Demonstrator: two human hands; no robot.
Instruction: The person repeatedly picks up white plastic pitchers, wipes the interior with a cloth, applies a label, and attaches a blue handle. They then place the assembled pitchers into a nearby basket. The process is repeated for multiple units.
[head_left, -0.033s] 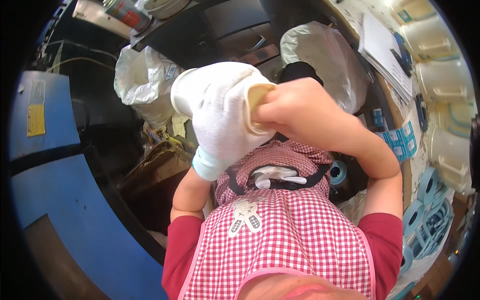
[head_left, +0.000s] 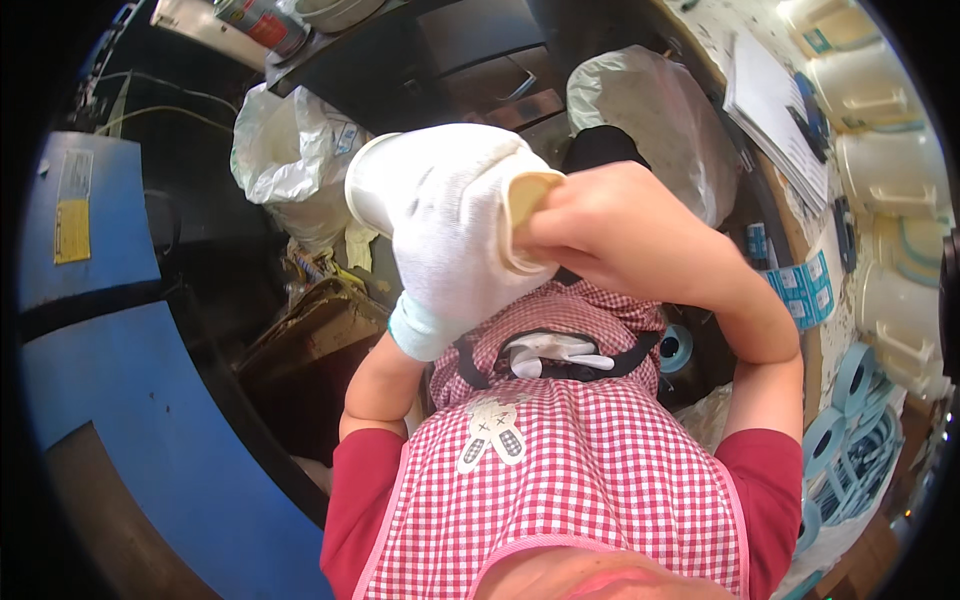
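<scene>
My left hand (head_left: 450,225), in a white knit glove with a pale blue cuff, is wrapped round a white, smooth, hollow container (head_left: 425,150). One rounded rim of it faces left, and a cream-coloured opening faces right. My bare right hand (head_left: 600,220) is at that opening with its fingers curled and partly inside. The fingertips are hidden and slightly blurred, so what they grip does not show. Both hands are raised in front of my red-checked apron (head_left: 590,450). White items (head_left: 550,352) lie in the apron's dark-edged pouch.
A bin with a white plastic liner (head_left: 290,165) stands at the far left, and a lined bag (head_left: 650,110) at the far right. Blue machine panels (head_left: 140,390) fill the left. On the right bench are papers (head_left: 770,110), clear jugs (head_left: 880,180) and pale blue rolls (head_left: 850,380).
Both hands and the container have shifted very slightly to the right. The whole view has also shifted a little. The hold looks the same.
</scene>
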